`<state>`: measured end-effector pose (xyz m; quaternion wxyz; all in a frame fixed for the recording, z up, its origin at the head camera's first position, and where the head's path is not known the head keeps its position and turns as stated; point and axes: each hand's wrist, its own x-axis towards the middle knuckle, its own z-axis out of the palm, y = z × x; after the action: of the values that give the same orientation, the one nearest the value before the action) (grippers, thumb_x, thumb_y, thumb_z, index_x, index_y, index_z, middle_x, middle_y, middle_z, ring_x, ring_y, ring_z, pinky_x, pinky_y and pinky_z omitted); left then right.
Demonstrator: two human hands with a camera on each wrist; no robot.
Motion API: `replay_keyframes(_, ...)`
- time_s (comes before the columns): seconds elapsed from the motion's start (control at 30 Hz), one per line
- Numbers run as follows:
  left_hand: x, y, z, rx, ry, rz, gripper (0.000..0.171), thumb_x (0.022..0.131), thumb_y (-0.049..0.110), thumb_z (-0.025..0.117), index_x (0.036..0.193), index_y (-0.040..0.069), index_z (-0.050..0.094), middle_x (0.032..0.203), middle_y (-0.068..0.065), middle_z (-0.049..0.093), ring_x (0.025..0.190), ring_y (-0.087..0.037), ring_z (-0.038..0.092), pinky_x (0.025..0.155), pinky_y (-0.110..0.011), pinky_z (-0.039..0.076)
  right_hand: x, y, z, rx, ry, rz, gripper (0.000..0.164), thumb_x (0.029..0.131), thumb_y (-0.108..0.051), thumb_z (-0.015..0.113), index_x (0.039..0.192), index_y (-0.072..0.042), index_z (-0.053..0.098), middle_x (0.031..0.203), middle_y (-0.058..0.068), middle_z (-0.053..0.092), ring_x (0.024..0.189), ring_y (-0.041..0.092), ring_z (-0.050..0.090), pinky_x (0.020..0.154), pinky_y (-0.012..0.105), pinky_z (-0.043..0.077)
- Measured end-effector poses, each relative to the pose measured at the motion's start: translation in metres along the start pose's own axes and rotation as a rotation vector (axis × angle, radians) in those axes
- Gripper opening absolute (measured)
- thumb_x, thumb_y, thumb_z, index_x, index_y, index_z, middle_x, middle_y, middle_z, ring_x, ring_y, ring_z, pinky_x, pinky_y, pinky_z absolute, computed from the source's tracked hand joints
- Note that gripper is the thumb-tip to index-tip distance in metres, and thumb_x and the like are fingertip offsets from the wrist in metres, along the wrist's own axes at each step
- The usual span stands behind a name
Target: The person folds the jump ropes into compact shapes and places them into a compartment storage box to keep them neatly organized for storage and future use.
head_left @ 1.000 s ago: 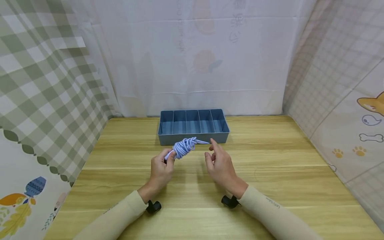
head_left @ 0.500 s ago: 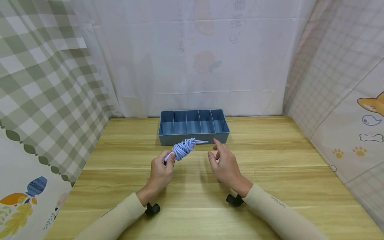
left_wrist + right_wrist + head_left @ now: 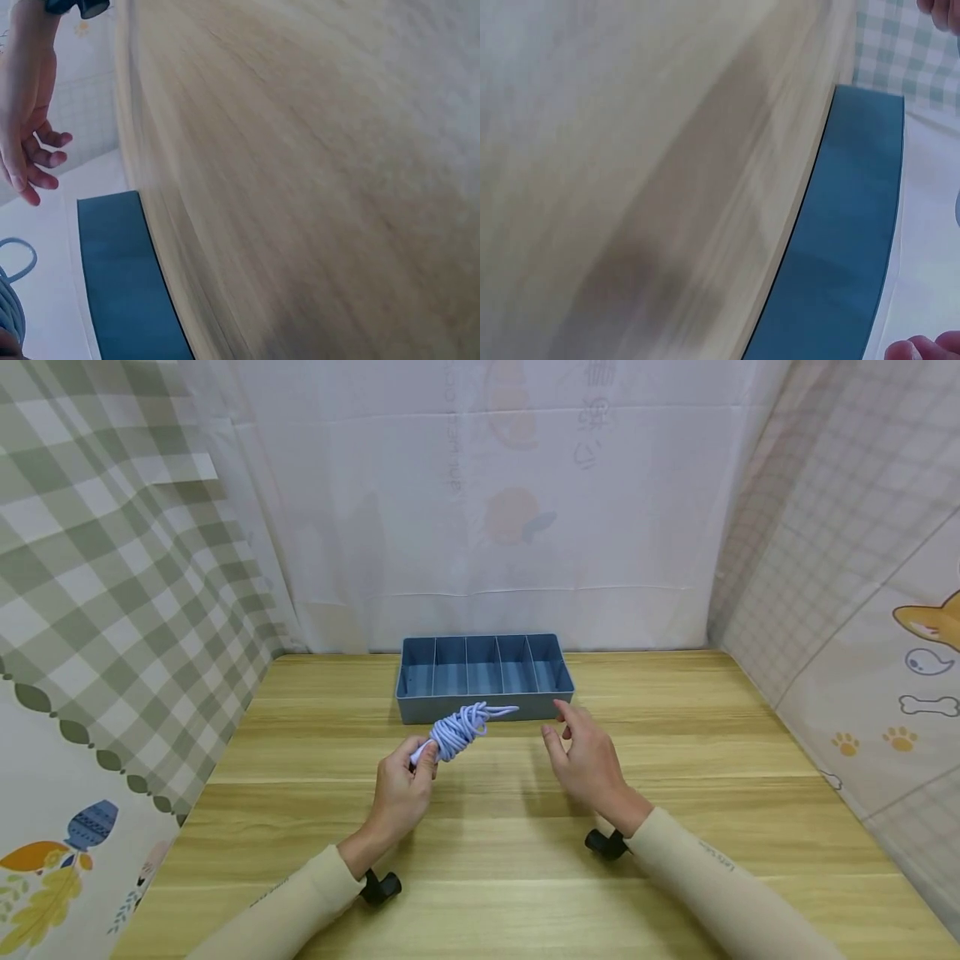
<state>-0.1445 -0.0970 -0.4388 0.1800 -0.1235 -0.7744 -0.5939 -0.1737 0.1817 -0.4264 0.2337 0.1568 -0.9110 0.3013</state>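
In the head view my left hand (image 3: 401, 781) pinches the lower end of a wound bundle of pale lavender cord (image 3: 457, 732) between thumb and fingers. The bundle tilts up to the right, and a narrow loop sticks out from its far end. My right hand (image 3: 587, 760) is held to the right of that loop, apart from it, its fingers loosely bent around nothing. From the left wrist, the cord's loop (image 3: 18, 259) shows at the left edge, with the right hand (image 3: 28, 120) above it. Only fingertips (image 3: 922, 348) of the right hand show in its own wrist view.
Behind the hands stands a blue-grey organizer box (image 3: 484, 705) with several compartments in a row, near the table's back edge. The wood-grain table (image 3: 675, 827) is bordered by a white cloth (image 3: 480, 527) at the back and patterned cloths at both sides.
My right hand has moved away to the right from the cord's loop, widening the gap. The left hand and the bundle have stayed nearly in place.
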Motion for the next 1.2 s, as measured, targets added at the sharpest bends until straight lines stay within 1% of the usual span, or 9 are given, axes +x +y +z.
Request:
replay_keyframes(0.1, 0.000, 0.002, 0.000, -0.011, -0.002, -0.018, 0.018, 0.105, 0.010, 0.059, 0.090, 0.004, 0.066, 0.068, -0.001, 0.055, 0.055, -0.009, 0.046, 0.045, -0.023, 0.036, 0.003, 0.005, -0.003, -0.005, 0.009, 0.003, 0.044, 0.102, -0.020, 0.062, 0.137, 0.005, 0.057, 0.108, 0.016, 0.066, 0.086, 0.030, 0.061, 0.060, 0.035, 0.046)
replay_keyframes(0.17, 0.000, 0.003, 0.000, -0.017, -0.003, -0.030, 0.019, 0.105, 0.011, 0.059, 0.089, 0.004, 0.066, 0.068, -0.002, 0.055, 0.055, -0.009, 0.046, 0.045, -0.023, 0.036, 0.006, 0.008, -0.005, -0.011, 0.009, 0.006, 0.044, 0.103, -0.022, 0.061, 0.138, 0.004, 0.057, 0.109, 0.017, 0.066, 0.090, 0.031, 0.062, 0.062, 0.038, 0.048)
replay_keyframes(0.37, 0.001, 0.007, 0.000, -0.025, -0.016, -0.074, 0.022, 0.106, 0.011, 0.057, 0.087, 0.004, 0.065, 0.069, -0.003, 0.058, 0.054, -0.008, 0.044, 0.045, -0.022, 0.034, 0.012, 0.018, -0.010, -0.030, -0.009, 0.029, 0.045, 0.104, -0.026, 0.060, 0.139, 0.004, 0.057, 0.122, 0.020, 0.065, 0.102, 0.033, 0.061, 0.077, 0.049, 0.054)
replay_keyframes(0.6, 0.002, 0.007, -0.002, -0.032, -0.043, -0.119, 0.024, 0.108, 0.016, 0.056, 0.089, 0.004, 0.066, 0.073, -0.006, 0.064, 0.049, -0.005, 0.037, 0.043, -0.022, 0.029, 0.020, 0.028, -0.013, -0.018, -0.013, 0.029, 0.045, 0.105, -0.025, 0.059, 0.137, 0.006, 0.057, 0.128, 0.024, 0.063, 0.108, 0.040, 0.062, 0.086, 0.055, 0.052)
replay_keyframes(0.77, 0.002, 0.010, -0.002, -0.054, -0.052, -0.154, 0.025, 0.108, 0.017, 0.054, 0.094, 0.002, 0.066, 0.077, -0.009, 0.065, 0.048, -0.005, 0.036, 0.042, -0.022, 0.028, 0.027, 0.033, -0.017, -0.018, -0.018, 0.047, 0.044, 0.105, -0.026, 0.058, 0.137, 0.004, 0.057, 0.131, 0.024, 0.062, 0.109, 0.039, 0.062, 0.088, 0.057, 0.051)
replay_keyframes(1.0, 0.004, 0.015, -0.004, -0.082, -0.063, -0.245, 0.025, 0.109, 0.020, 0.054, 0.102, 0.000, 0.068, 0.083, -0.012, 0.067, 0.048, -0.006, 0.035, 0.043, -0.022, 0.028, 0.035, 0.035, -0.021, -0.019, -0.031, 0.072, 0.046, 0.106, -0.027, 0.056, 0.138, 0.006, 0.056, 0.133, 0.026, 0.061, 0.111, 0.042, 0.061, 0.087, 0.058, 0.050)
replay_keyframes(1.2, 0.007, 0.019, -0.005, -0.117, -0.063, -0.292, 0.024, 0.108, 0.019, 0.055, 0.111, -0.001, 0.069, 0.088, -0.014, 0.070, 0.050, -0.006, 0.032, 0.044, -0.022, 0.026, 0.043, 0.037, -0.022, -0.009, -0.050, 0.109, 0.047, 0.107, -0.028, 0.055, 0.139, 0.006, 0.055, 0.134, 0.026, 0.060, 0.113, 0.043, 0.061, 0.088, 0.058, 0.051)
